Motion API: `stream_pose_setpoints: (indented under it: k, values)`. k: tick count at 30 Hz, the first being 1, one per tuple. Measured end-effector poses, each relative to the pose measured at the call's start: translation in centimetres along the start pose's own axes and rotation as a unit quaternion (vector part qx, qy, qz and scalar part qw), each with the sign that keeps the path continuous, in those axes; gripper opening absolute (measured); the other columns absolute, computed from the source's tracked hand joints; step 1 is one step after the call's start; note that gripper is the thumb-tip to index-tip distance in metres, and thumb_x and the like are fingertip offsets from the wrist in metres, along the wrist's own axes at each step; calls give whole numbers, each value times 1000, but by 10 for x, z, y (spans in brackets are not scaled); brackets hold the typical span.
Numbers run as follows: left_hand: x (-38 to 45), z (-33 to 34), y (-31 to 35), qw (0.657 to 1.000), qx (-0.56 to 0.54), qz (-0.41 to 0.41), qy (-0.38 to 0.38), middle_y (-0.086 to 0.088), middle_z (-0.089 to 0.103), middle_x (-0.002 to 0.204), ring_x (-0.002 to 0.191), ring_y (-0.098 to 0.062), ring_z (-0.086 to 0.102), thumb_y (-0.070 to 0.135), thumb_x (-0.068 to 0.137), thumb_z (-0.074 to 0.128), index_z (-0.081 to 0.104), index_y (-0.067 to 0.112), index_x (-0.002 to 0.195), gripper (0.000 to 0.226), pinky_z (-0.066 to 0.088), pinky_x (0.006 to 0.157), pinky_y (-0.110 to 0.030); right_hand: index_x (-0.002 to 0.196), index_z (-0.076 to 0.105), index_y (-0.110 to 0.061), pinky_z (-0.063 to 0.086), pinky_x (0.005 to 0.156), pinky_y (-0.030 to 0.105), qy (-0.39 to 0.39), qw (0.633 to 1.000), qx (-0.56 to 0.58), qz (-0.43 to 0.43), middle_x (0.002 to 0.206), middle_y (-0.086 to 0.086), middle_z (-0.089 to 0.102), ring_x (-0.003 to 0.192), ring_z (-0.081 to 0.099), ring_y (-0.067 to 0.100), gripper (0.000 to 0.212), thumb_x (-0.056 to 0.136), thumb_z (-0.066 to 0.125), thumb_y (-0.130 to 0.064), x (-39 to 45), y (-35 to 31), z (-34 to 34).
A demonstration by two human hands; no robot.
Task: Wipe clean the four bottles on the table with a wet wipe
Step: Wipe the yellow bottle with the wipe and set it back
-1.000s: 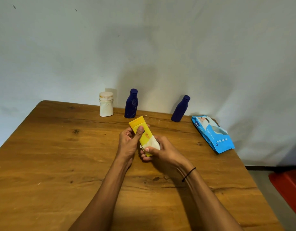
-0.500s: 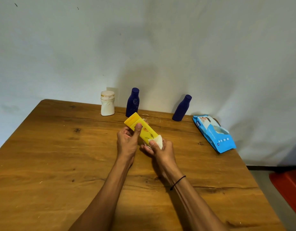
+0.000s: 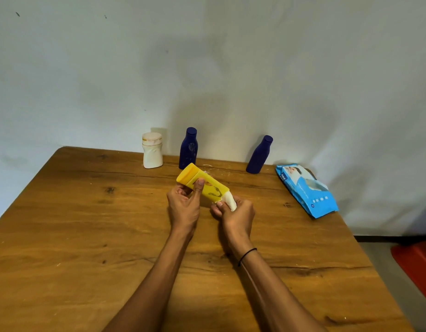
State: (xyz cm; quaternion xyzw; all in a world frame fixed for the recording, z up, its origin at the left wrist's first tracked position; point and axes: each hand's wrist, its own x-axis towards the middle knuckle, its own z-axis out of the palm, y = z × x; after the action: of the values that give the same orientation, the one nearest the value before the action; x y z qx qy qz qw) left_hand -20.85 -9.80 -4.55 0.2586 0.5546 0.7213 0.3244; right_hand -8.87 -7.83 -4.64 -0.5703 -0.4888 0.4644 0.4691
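A yellow bottle [image 3: 208, 186] is held tilted above the middle of the wooden table [image 3: 87, 236], cap end pointing up and left. My left hand [image 3: 184, 206] grips its upper part, thumb across the front. My right hand [image 3: 236, 215] presses a white wet wipe [image 3: 231, 202] around the bottle's lower end. At the back edge by the wall stand a white bottle [image 3: 152, 150], a dark blue bottle [image 3: 188, 148] and a second dark blue bottle [image 3: 259, 155].
A blue pack of wet wipes [image 3: 306, 190] lies at the back right of the table. A red object [image 3: 418, 264] sits on the floor past the table's right edge. The wall runs directly behind the bottles.
The yellow bottle has tipped further to the left and lies flatter. My right hand with the wipe has slid down from the bottle's middle to its lower end.
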Motion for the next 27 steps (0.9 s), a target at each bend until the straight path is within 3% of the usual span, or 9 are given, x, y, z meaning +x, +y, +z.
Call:
stream_pose_setpoints:
  k: [2,4,6,8,11,14,20,23,27]
  values:
    - [4,0,4,1000,-5,2,13,-6,79,93,85,-17,75,49,83,78,71,6,104,48,60,75,-36,97,73,-19,66,69,38,-14,998,-47,-38,86,6,79,74,78,18,16,98,68,-4,3,3,-2]
    - [9,3,13,1000,11,0,14,-2,78,95,89,-14,75,48,86,77,69,15,102,37,62,79,-37,106,74,-12,66,69,39,-27,998,-48,-32,89,9,79,73,78,19,14,101,64,-5,11,4,-4]
    - [19,6,25,1000,22,16,-13,5,75,102,94,-3,72,38,92,75,66,26,107,21,61,84,-28,115,70,-6,66,69,36,-41,999,-34,-13,88,11,79,72,79,21,15,103,61,-7,19,2,-5]
    - [34,11,38,995,61,60,-59,5,71,109,96,1,68,35,94,75,63,27,114,25,56,80,-19,120,63,-9,65,69,33,-51,999,-12,-12,88,11,78,72,78,22,16,105,60,-8,26,1,-10]
    - [58,30,47,974,159,105,-119,-4,67,115,100,-9,63,36,92,77,62,22,116,32,50,80,-21,125,49,-18,66,78,40,-50,999,20,-4,98,11,76,77,79,21,21,106,57,-12,36,3,-17]
    - [75,61,49,947,245,144,-148,-3,67,122,106,-15,62,33,91,80,64,17,128,43,49,82,-21,125,51,-17,66,81,41,-45,999,15,-21,103,5,73,83,79,17,16,109,53,-15,46,7,-18]
    - [98,101,42,899,340,192,-200,-5,64,127,108,-24,66,28,96,76,51,31,134,46,62,89,-44,120,59,-19,66,81,33,-17,995,-24,-100,122,3,61,93,76,15,15,107,55,-12,61,3,-13]
    - [106,105,39,892,354,190,-208,-6,65,123,106,-26,68,25,99,72,50,31,131,39,63,88,-48,125,62,-13,66,75,32,-9,988,-76,-134,126,1,49,88,75,17,23,104,58,-6,64,8,-9]
    - [113,102,33,885,365,181,-228,-5,62,123,109,-27,66,22,103,66,50,28,133,35,62,91,-44,127,64,-12,66,69,33,-4,987,-92,-129,121,0,52,76,75,17,26,103,59,-4,69,14,-10]
